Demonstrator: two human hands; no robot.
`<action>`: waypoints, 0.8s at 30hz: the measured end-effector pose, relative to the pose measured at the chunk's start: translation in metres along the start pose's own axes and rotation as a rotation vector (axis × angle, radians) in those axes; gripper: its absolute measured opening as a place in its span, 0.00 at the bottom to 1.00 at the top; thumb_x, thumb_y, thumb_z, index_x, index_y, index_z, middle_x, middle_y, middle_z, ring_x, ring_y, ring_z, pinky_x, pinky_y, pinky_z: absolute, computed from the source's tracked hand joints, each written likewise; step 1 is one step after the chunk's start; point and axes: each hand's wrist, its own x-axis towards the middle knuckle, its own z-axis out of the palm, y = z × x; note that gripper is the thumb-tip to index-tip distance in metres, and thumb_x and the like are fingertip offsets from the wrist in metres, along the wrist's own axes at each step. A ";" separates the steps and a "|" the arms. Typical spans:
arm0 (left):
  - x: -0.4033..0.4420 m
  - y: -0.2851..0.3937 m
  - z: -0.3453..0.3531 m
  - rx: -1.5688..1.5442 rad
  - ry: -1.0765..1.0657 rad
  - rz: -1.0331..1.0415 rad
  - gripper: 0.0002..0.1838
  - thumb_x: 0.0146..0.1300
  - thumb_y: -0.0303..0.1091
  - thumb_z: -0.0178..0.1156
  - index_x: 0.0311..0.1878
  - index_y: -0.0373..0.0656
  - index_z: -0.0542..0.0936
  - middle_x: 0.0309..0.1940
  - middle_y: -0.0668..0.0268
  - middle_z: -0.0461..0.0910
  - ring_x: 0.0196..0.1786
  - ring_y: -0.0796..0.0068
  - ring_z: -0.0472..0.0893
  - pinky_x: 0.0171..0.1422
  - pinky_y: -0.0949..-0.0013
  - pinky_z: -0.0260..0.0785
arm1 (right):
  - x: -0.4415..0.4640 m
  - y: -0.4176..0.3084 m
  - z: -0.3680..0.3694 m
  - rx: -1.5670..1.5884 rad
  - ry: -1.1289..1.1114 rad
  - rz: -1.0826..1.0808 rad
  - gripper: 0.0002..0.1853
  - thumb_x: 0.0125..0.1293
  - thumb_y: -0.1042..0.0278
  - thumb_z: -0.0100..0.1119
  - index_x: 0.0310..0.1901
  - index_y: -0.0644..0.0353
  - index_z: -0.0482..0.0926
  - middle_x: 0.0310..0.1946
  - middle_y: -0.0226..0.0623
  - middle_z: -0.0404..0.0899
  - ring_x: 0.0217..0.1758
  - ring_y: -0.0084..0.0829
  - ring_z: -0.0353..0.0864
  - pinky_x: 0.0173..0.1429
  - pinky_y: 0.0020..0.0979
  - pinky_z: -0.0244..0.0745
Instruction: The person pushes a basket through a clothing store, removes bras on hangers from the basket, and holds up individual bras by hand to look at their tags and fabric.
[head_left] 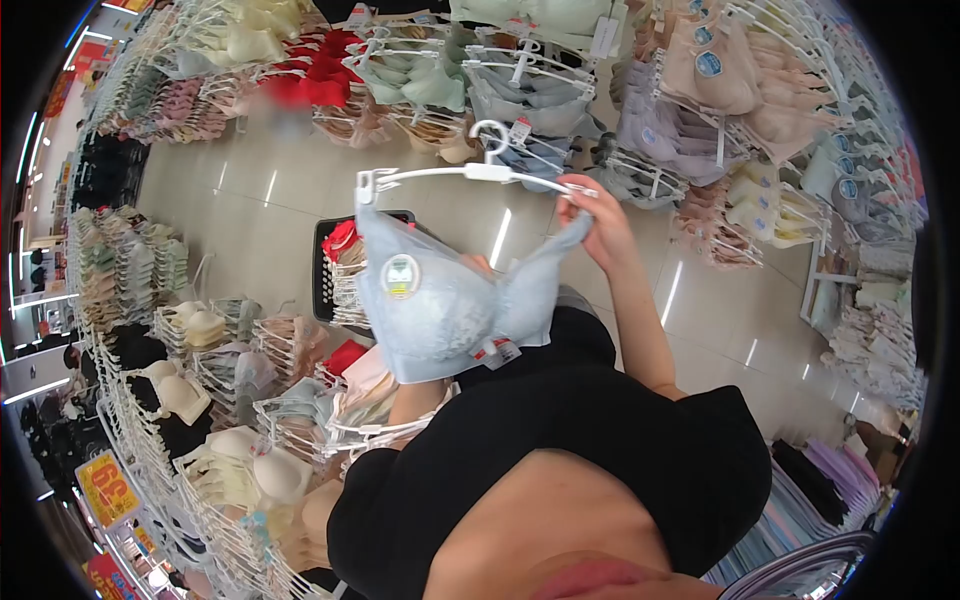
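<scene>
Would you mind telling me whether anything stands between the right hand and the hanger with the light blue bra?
Nothing visible does: the right hand grips one end of the white hanger directly, with the light blue bra hanging below it.

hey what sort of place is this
Probably the lingerie section of a store: rows of bras hang on display, a yellow sign shows large digits, and the light-blue bra held up has a round sticker.

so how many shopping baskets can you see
1: a dark basket left of centre, partly covered from view by the pale blue bra that the right hand holds up. Others may be hidden.
</scene>
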 end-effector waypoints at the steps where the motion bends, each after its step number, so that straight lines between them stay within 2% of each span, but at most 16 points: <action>1: -0.002 0.003 0.008 -0.073 -0.061 -0.042 0.15 0.56 0.41 0.55 0.39 0.39 0.73 0.30 0.60 0.73 0.38 0.65 0.74 0.40 0.62 0.67 | -0.009 -0.005 -0.010 0.001 0.000 -0.002 0.14 0.62 0.71 0.50 0.48 0.67 0.71 0.28 0.36 0.75 0.29 0.23 0.75 0.36 0.22 0.70; 5: -0.007 0.024 0.034 -0.542 -0.366 -0.371 0.23 0.58 0.43 0.53 0.49 0.34 0.70 0.44 0.52 0.74 0.41 0.58 0.77 0.42 0.63 0.71 | -0.031 -0.017 -0.036 -0.047 0.055 -0.101 0.14 0.62 0.72 0.48 0.48 0.68 0.70 0.27 0.37 0.75 0.26 0.24 0.73 0.32 0.21 0.68; 7: -0.012 0.021 0.051 -0.657 -0.444 -0.454 0.25 0.59 0.43 0.52 0.52 0.32 0.69 0.47 0.49 0.74 0.42 0.57 0.77 0.42 0.63 0.72 | -0.037 -0.028 -0.052 -0.076 0.090 -0.158 0.13 0.62 0.72 0.48 0.46 0.69 0.71 0.26 0.37 0.74 0.24 0.23 0.72 0.30 0.20 0.67; 8: -0.018 0.018 0.061 -0.938 -0.458 -0.548 0.27 0.60 0.45 0.50 0.55 0.32 0.66 0.50 0.46 0.71 0.41 0.53 0.78 0.43 0.61 0.73 | -0.042 -0.034 -0.057 -0.076 0.109 -0.190 0.12 0.63 0.71 0.48 0.45 0.68 0.71 0.24 0.37 0.74 0.22 0.23 0.72 0.28 0.20 0.66; 10: -0.027 0.021 0.078 -1.218 -0.468 -0.639 0.30 0.62 0.47 0.48 0.59 0.31 0.63 0.54 0.43 0.68 0.39 0.49 0.78 0.43 0.60 0.74 | -0.054 -0.051 -0.065 -0.093 0.126 -0.227 0.12 0.63 0.71 0.49 0.45 0.68 0.71 0.24 0.36 0.74 0.22 0.22 0.72 0.28 0.20 0.67; 12: -0.030 0.034 0.099 -1.086 -0.459 -0.752 0.31 0.65 0.49 0.43 0.61 0.31 0.59 0.52 0.40 0.68 0.33 0.48 0.79 0.40 0.58 0.74 | -0.073 -0.082 -0.069 -0.125 0.169 -0.284 0.12 0.63 0.71 0.50 0.45 0.67 0.72 0.24 0.36 0.75 0.22 0.22 0.72 0.28 0.20 0.67; 14: -0.039 0.016 0.108 -1.048 -0.544 -0.781 0.30 0.65 0.48 0.42 0.62 0.32 0.59 0.52 0.40 0.68 0.35 0.48 0.79 0.40 0.57 0.74 | -0.089 -0.097 -0.066 -0.204 0.218 -0.301 0.11 0.62 0.71 0.52 0.44 0.65 0.72 0.24 0.36 0.75 0.23 0.21 0.72 0.28 0.19 0.67; 16: -0.041 0.001 0.117 -1.006 -0.686 -0.824 0.30 0.66 0.47 0.41 0.62 0.32 0.58 0.52 0.41 0.68 0.37 0.48 0.78 0.40 0.56 0.74 | -0.101 -0.084 -0.071 -0.154 0.262 -0.270 0.10 0.62 0.70 0.53 0.43 0.64 0.73 0.24 0.35 0.75 0.23 0.20 0.73 0.28 0.19 0.67; 17: -0.037 0.007 0.124 -1.282 -0.782 -0.960 0.30 0.65 0.47 0.43 0.64 0.36 0.57 0.54 0.42 0.67 0.42 0.49 0.76 0.42 0.57 0.73 | -0.106 -0.077 -0.080 -0.141 0.272 -0.271 0.10 0.62 0.70 0.53 0.43 0.64 0.73 0.24 0.35 0.75 0.23 0.20 0.73 0.28 0.19 0.67; 19: -0.040 0.025 0.138 -1.542 -0.884 -1.142 0.31 0.64 0.47 0.44 0.66 0.39 0.56 0.57 0.44 0.65 0.48 0.49 0.74 0.43 0.58 0.73 | -0.118 -0.079 -0.096 -0.119 0.310 -0.285 0.10 0.62 0.70 0.53 0.43 0.64 0.73 0.24 0.34 0.75 0.23 0.20 0.72 0.29 0.19 0.67; 21: -0.047 0.038 0.140 -1.146 -0.414 -0.887 0.31 0.64 0.51 0.43 0.65 0.41 0.58 0.57 0.43 0.64 0.46 0.45 0.74 0.39 0.53 0.73 | -0.126 -0.085 -0.105 -0.104 0.365 -0.284 0.10 0.61 0.70 0.53 0.43 0.64 0.72 0.23 0.33 0.74 0.22 0.19 0.71 0.27 0.18 0.65; 24: -0.041 0.040 0.146 -1.094 -0.491 -0.865 0.36 0.62 0.55 0.45 0.66 0.41 0.56 0.59 0.41 0.61 0.48 0.45 0.73 0.42 0.53 0.73 | -0.144 -0.081 -0.123 -0.115 0.431 -0.331 0.10 0.61 0.69 0.53 0.43 0.64 0.73 0.23 0.33 0.74 0.24 0.20 0.71 0.29 0.19 0.66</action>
